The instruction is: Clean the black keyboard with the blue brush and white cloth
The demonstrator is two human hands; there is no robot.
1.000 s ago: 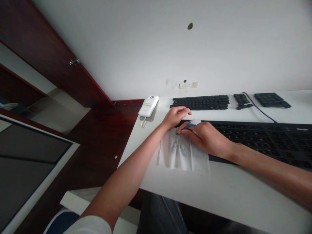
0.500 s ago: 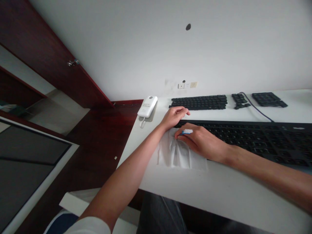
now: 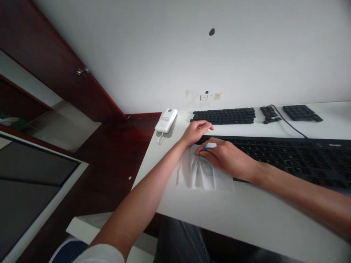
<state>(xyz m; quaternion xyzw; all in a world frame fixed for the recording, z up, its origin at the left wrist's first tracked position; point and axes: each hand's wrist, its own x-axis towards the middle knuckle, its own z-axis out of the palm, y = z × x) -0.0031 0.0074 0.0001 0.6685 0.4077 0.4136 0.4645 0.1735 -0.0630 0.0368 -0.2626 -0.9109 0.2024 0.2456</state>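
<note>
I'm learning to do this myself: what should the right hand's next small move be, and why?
Probably turn the brush over toward the keyboard: the right hand grips it with its white bristles seemingly facing up, and the keyboard lies right by that hand.

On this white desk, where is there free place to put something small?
Bare desk lies between the translucent sheet and the near edge, and between the white device and left forearm. Crowded around the left hand, right hand and the keyboard.
</note>
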